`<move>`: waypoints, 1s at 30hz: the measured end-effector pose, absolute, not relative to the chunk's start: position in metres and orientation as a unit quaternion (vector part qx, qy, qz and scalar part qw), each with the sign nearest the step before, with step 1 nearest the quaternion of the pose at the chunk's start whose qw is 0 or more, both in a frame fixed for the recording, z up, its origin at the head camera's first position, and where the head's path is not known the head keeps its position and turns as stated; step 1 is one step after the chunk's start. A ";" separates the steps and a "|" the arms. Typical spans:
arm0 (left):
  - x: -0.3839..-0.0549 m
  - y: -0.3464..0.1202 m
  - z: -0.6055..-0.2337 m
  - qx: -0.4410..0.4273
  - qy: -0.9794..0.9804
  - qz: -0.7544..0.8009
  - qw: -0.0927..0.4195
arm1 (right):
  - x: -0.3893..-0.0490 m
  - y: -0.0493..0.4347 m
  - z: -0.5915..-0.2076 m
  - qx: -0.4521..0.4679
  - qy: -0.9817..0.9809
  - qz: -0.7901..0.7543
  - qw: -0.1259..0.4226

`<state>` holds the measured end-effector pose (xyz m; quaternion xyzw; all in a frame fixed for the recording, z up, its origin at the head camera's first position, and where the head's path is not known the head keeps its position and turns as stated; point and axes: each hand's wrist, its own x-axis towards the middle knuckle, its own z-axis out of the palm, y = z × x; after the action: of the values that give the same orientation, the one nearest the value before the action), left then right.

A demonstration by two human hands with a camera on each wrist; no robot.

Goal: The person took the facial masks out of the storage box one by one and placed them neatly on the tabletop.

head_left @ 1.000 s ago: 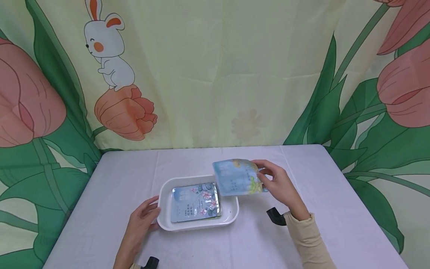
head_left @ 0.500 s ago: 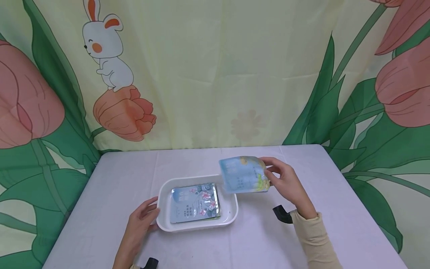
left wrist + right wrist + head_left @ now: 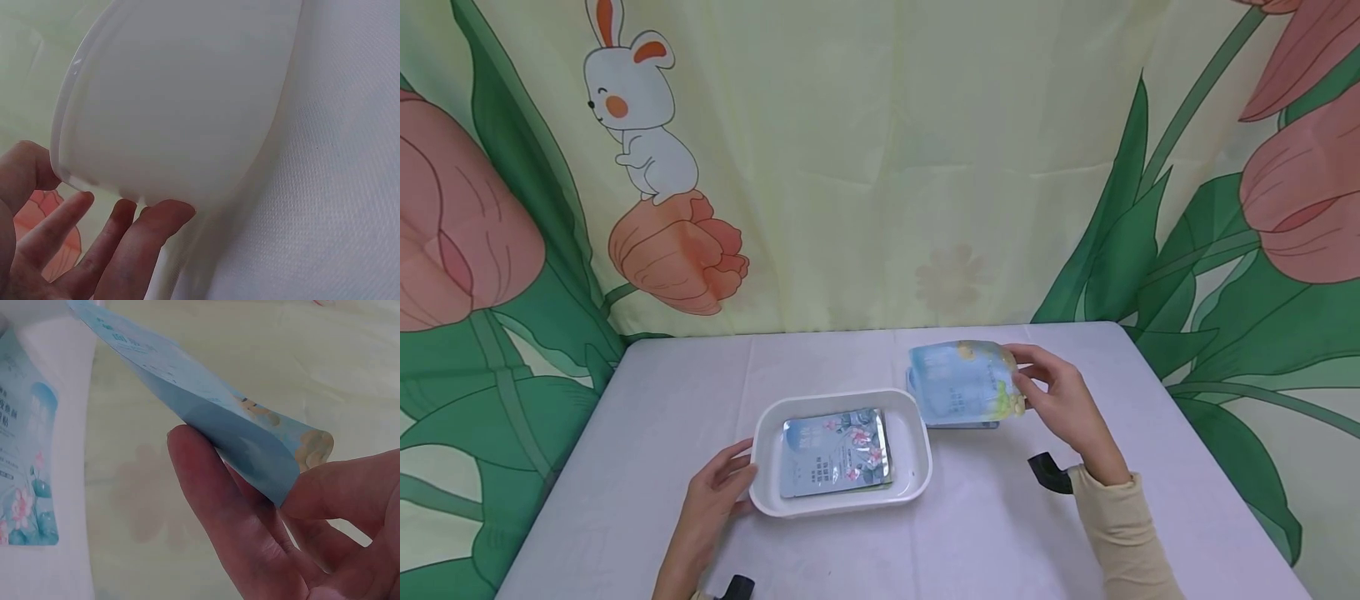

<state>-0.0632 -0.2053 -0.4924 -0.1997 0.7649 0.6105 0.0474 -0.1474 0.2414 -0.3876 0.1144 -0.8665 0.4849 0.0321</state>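
My right hand (image 3: 1060, 400) pinches the edge of a light blue sheet mask packet (image 3: 964, 381), raised beyond the tray's right end. In the right wrist view that packet (image 3: 206, 394) tilts and bends between thumb and fingers. Beneath it, mostly hidden, a second blue packet (image 3: 962, 426) lies on the table. My left hand (image 3: 711, 492) rests its fingertips against the left end of a white tray (image 3: 912, 467); the left wrist view shows them along the tray's outer wall (image 3: 181, 112). A silvery blue mask packet (image 3: 835, 452) with pink flowers lies in the tray.
A white cloth covers the table (image 3: 850, 567). Behind its far edge hangs a pale yellow curtain (image 3: 865, 167) printed with tulips and a rabbit (image 3: 643, 117). A greenish edge shows under the packet in the tray.
My right hand has carried its packet right and slightly away, clear of the tray's inside; more of the packet on the table shows. My left hand stays at the tray.
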 end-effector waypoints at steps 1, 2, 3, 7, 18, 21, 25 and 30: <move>-0.063 -0.205 -0.493 -0.200 0.766 0.610 0.047 | -0.148 0.243 -0.387 0.114 -0.867 0.484 0.033; -0.063 -0.206 -0.493 -0.200 0.766 0.609 0.047 | -0.148 0.244 -0.387 0.114 -0.868 0.483 0.035; -0.063 -0.206 -0.493 -0.200 0.766 0.609 0.047 | -0.148 0.246 -0.387 0.114 -0.869 0.481 0.037; -0.064 -0.206 -0.493 -0.199 0.766 0.610 0.048 | -0.148 0.251 -0.386 0.112 -0.873 0.472 0.045; -0.064 -0.206 -0.492 -0.194 0.762 0.616 0.047 | -0.149 0.266 -0.388 0.090 -0.878 0.466 0.057; -0.064 -0.206 -0.493 -0.193 0.762 0.617 0.047 | -0.149 0.272 -0.390 0.081 -0.881 0.462 0.061; -0.064 -0.206 -0.493 -0.193 0.759 0.619 0.047 | -0.148 0.279 -0.393 0.071 -0.882 0.462 0.065; -0.063 -0.206 -0.492 -0.196 0.757 0.621 0.049 | -0.148 0.286 -0.395 0.062 -0.882 0.461 0.071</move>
<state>-0.0635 -0.2061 -0.4918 -0.1964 0.7570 0.6212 0.0494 -0.1485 0.2863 -0.3948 0.0619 -0.8825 0.4609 0.0706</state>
